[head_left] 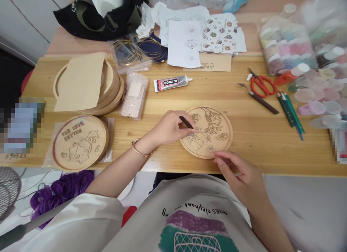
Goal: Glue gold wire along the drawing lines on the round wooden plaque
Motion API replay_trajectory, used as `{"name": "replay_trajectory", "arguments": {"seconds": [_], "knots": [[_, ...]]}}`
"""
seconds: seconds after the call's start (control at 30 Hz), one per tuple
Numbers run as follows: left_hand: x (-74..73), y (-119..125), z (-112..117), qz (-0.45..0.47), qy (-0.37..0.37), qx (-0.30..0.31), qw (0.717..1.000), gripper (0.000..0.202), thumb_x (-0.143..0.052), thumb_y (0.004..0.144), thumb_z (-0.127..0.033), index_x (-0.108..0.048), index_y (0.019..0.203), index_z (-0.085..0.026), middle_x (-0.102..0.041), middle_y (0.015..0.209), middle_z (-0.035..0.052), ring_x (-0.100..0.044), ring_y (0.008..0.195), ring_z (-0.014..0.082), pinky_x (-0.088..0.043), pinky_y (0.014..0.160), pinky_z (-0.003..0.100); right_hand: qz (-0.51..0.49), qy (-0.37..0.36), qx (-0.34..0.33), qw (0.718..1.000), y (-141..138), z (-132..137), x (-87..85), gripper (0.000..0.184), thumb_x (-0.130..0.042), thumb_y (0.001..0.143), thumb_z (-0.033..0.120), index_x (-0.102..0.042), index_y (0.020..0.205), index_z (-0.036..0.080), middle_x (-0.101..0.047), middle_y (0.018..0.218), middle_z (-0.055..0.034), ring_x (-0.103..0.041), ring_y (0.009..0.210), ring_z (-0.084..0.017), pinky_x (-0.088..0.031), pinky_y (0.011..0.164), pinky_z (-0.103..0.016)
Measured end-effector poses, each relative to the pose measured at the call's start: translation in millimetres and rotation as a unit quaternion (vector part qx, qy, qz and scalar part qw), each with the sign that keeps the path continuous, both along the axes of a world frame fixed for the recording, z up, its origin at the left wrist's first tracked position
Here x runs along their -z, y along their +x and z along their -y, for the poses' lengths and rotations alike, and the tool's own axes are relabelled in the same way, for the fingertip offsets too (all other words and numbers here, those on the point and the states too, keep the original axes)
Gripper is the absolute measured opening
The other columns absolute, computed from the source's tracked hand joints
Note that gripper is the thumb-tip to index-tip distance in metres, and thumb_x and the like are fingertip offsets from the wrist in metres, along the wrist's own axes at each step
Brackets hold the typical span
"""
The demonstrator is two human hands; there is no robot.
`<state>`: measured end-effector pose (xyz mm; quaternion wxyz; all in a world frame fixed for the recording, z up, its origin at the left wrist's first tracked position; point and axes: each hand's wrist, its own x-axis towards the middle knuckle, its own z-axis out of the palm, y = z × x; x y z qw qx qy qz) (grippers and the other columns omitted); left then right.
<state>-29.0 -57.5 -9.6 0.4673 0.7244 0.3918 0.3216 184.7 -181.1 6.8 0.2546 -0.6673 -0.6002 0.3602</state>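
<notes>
My left hand (173, 127) is closed round a slim dark stick-like tool (185, 122), its working tip hidden by my fingers. That hand rests over the left side of a round, rimmed wooden plate (214, 140). Dark outlines of leaves, flowers and a rounded figure cover the plate's face. At the plate's near edge is my right hand (241, 172), thumb and forefinger brought close together in a pinch. Whatever lies between those fingertips is too small to make out.
A glue tube (172, 83) lies beyond the plate. Red-handled scissors (261, 85), a brown-handled palette knife (261, 100) and pencils (291, 111) lie right, near sand jars (288, 50). Left are another drawn plate (80, 142), stacked wooden rounds (111, 89) and purple cord (62, 190).
</notes>
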Motion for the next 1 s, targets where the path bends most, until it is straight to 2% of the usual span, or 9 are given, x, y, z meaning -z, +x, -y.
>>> {"name": "replay_trajectory", "arguments": {"seconds": [0.2, 0.33, 0.47, 0.7, 0.9, 1.0], "knots": [[1.1, 0, -1, 0.004, -0.005, 0.0, 1.0, 0.006, -0.075, 0.071, -0.018, -0.071, 0.073, -0.014, -0.07, 0.076, 0.003, -0.061, 0.065, 0.0121, -0.046, 0.062, 0.023, 0.021, 0.021, -0.017, 0.999, 3, -2, 1.5, 0.021, -0.054, 0.089, 0.037, -0.069, 0.097, 0.025, -0.074, 0.084, -0.0027, -0.068, 0.071, -0.017, -0.05, 0.05, -0.023], [2.3, 0, -1, 0.008, -0.009, 0.0, 1.0, 0.007, -0.075, 0.071, -0.019, -0.071, 0.073, -0.015, -0.071, 0.078, 0.0034, -0.062, 0.066, 0.0126, -0.047, 0.062, 0.023, 0.059, 0.077, -0.016, 0.995, 6, -7, 0.3, 0.017, -0.054, 0.089, 0.032, -0.068, 0.096, 0.026, -0.074, 0.092, -0.0026, -0.068, 0.076, -0.017, -0.054, 0.062, -0.026], [2.7, 0, -1, 0.009, -0.01, 0.001, 1.0, 0.007, -0.076, 0.07, -0.019, -0.07, 0.072, -0.015, -0.071, 0.078, 0.0036, -0.062, 0.066, 0.0126, -0.047, 0.062, 0.023, 0.093, 0.141, -0.004, 0.986, 7, -13, -4.9, 0.014, -0.053, 0.09, 0.028, -0.066, 0.095, 0.026, -0.071, 0.095, -0.0028, -0.066, 0.082, -0.017, -0.052, 0.075, -0.03], [3.6, -1, -1, 0.019, -0.013, 0.007, 1.0, 0.007, -0.075, 0.071, -0.018, -0.07, 0.072, -0.014, -0.07, 0.076, 0.0034, -0.062, 0.066, 0.0126, -0.047, 0.062, 0.022, 0.123, 0.174, -0.024, 0.977, 8, -22, -3.1, 0.014, -0.054, 0.09, 0.026, -0.066, 0.096, 0.025, -0.071, 0.094, -0.003, -0.066, 0.083, -0.018, -0.053, 0.076, -0.032], [3.9, -1, -1, 0.028, -0.015, 0.005, 0.999, 0.008, -0.076, 0.069, -0.018, -0.07, 0.072, -0.013, -0.069, 0.074, 0.0027, -0.062, 0.065, 0.0119, -0.047, 0.061, 0.021, 0.178, 0.291, -0.055, 0.938, 8, -32, 8.5, 0.012, -0.058, 0.088, 0.022, -0.068, 0.093, 0.019, -0.071, 0.092, -0.0066, -0.066, 0.088, -0.02, -0.053, 0.078, -0.033], [4.4, 0, -1, 0.026, -0.011, 0.004, 1.0, 0.007, -0.076, 0.069, -0.016, -0.07, 0.071, -0.014, -0.069, 0.073, 0.0022, -0.062, 0.065, 0.012, -0.046, 0.062, 0.021, 0.2, 0.32, -0.071, 0.923, 7, -38, 10.7, 0.011, -0.058, 0.088, 0.02, -0.068, 0.092, 0.017, -0.071, 0.091, -0.0078, -0.065, 0.087, -0.02, -0.052, 0.079, -0.034]]}}
